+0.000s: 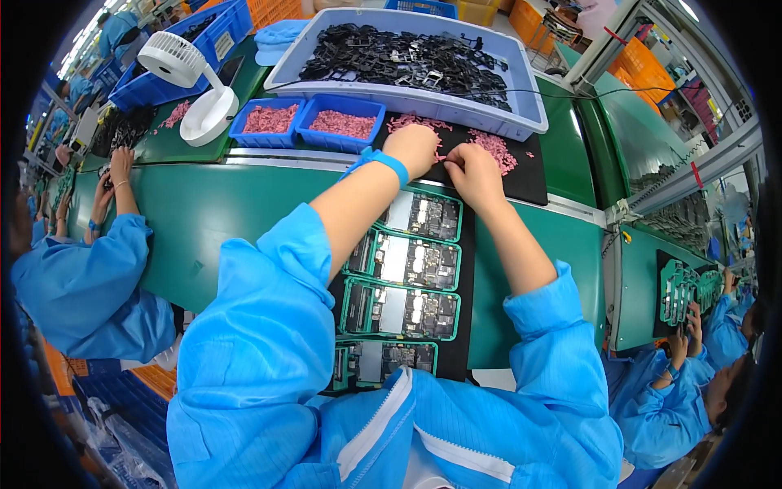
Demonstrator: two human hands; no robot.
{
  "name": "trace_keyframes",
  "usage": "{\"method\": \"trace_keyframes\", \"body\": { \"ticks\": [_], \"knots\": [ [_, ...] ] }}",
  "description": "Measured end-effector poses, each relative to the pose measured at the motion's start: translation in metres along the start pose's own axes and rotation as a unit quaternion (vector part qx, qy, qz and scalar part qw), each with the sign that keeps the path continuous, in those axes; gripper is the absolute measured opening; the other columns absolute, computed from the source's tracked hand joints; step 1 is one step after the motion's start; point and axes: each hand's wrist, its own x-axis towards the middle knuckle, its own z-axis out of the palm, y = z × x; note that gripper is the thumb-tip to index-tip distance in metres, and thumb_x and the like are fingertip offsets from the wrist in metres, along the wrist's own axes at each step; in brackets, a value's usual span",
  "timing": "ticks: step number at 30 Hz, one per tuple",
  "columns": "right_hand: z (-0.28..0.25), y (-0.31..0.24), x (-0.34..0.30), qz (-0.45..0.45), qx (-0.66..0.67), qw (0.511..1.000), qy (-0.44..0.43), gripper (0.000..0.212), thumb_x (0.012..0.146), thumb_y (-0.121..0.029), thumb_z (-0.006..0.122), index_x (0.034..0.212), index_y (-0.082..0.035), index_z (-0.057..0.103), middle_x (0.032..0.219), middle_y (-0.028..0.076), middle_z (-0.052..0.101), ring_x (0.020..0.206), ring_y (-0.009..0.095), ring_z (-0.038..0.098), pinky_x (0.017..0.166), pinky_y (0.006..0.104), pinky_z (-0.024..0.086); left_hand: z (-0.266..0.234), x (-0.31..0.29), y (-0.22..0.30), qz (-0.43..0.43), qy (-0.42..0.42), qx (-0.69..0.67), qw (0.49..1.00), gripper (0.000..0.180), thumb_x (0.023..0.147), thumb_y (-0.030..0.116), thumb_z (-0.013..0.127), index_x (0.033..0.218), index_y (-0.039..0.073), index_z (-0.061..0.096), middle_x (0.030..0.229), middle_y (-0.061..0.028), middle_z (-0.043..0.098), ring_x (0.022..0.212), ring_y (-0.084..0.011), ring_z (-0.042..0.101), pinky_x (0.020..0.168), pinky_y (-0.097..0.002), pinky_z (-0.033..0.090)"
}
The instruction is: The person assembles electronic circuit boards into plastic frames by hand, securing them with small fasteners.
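My left hand, with a blue strap round its wrist, is closed over the black mat with its fingertips mostly hidden. Close on its right, the thumb and forefinger of my right hand are pinched together; whatever they hold is too small to name. Small pink pieces lie loose around both hands. Below my hands, a column of green frames holds opened phone-like devices with exposed circuit boards; the nearest is partly covered by my jacket.
Behind the mat stands a large pale-blue bin of black parts. Left of my hands are two blue trays of pink pieces and a white fan. Co-workers in blue sit left and right. A metal frame rises at right.
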Motion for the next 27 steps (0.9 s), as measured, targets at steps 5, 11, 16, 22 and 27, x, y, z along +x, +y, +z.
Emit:
{"method": "trace_keyframes", "body": {
  "ticks": [5,11,16,22,27],
  "knots": [
    [0.018,0.009,0.017,-0.039,-0.139,0.989,-0.019,0.008,0.076,-0.01,0.065,0.079,-0.003,0.063,0.083,0.017,0.062,0.082,0.036,0.06,0.075,0.0457,0.048,0.003,0.001,0.012,-0.005,0.013,0.019,1.0,0.015,0.076,0.018,0.065,0.079,0.006,0.072,0.083,-0.0196,0.067,0.083,-0.0363,0.066,0.075,-0.0451,0.053],
    [0.008,0.01,0.005,-0.069,-0.152,0.986,-0.006,0.008,0.076,-0.007,0.061,0.081,-0.001,0.059,0.083,0.018,0.061,0.082,0.036,0.06,0.075,0.0463,0.047,-0.001,0.001,0.0,0.021,-0.019,0.006,1.0,0.013,0.075,0.019,0.065,0.076,0.007,0.072,0.08,-0.0182,0.067,0.081,-0.0352,0.065,0.076,-0.0443,0.052],
    [-0.026,0.004,-0.035,-0.042,-0.099,0.994,0.0,0.007,0.083,-0.008,0.058,0.081,-0.001,0.058,0.083,0.018,0.061,0.082,0.037,0.059,0.075,0.0461,0.046,-0.01,0.001,0.013,0.027,-0.044,0.024,0.998,0.013,0.077,0.016,0.064,0.082,0.006,0.072,0.087,-0.018,0.068,0.086,-0.0344,0.065,0.078,-0.0437,0.053],
    [-0.046,-0.016,-0.093,-0.003,-0.019,0.999,-0.045,0.008,0.08,-0.007,0.062,0.078,-0.002,0.058,0.08,0.016,0.061,0.082,0.035,0.059,0.075,0.0431,0.047,-0.012,-0.011,0.001,0.081,-0.051,-0.013,0.995,0.015,0.078,0.017,0.066,0.082,0.004,0.069,0.079,-0.0185,0.067,0.078,-0.0355,0.065,0.073,-0.0434,0.051],
    [-0.047,-0.014,-0.11,-0.004,-0.027,0.998,-0.05,0.007,0.078,-0.008,0.063,0.075,-0.002,0.06,0.078,0.015,0.061,0.081,0.034,0.06,0.075,0.043,0.047,-0.043,-0.044,0.017,0.136,-0.095,-0.072,0.984,0.011,0.078,0.015,0.063,0.078,0.006,0.07,0.078,-0.0153,0.068,0.078,-0.0318,0.066,0.073,-0.0416,0.053]
  ]
}}
